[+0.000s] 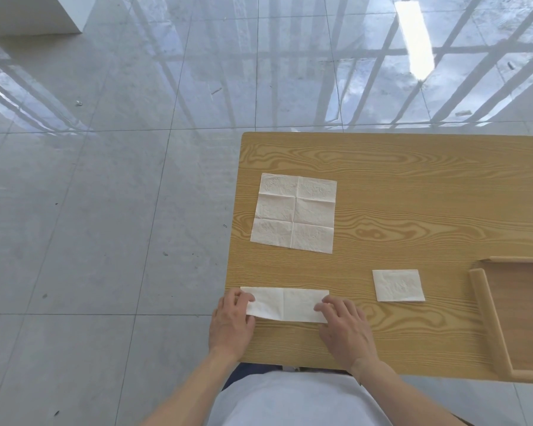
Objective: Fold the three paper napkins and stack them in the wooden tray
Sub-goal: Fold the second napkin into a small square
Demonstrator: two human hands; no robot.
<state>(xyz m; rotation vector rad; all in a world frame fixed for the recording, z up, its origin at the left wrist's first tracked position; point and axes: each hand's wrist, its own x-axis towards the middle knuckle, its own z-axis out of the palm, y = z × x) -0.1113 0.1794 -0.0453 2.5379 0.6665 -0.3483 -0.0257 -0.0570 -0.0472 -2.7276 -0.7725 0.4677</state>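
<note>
The left hand (232,321) and the right hand (342,327) rest well apart at opposite ends of a napkin folded into a long strip (285,304), fingers spread flat on the paper and pinning it to the wooden table (413,186) near its front edge; neither hand is closed around anything. A centre crease runs across the strip, so the next fold probably brings one short end over to the other. The paper looks thin, soft and very light: it will likely slide or lift at a touch and tear if pulled, so it is best taken by a corner or short edge with a light pinch while the other hand holds it down. To the right lies a finished small folded napkin (398,285), just beside the wooden tray (486,315), which is partly out of view. Farther back an unfolded napkin (294,212) lies flat, showing its crease grid. No writing or brand is visible anywhere.
</note>
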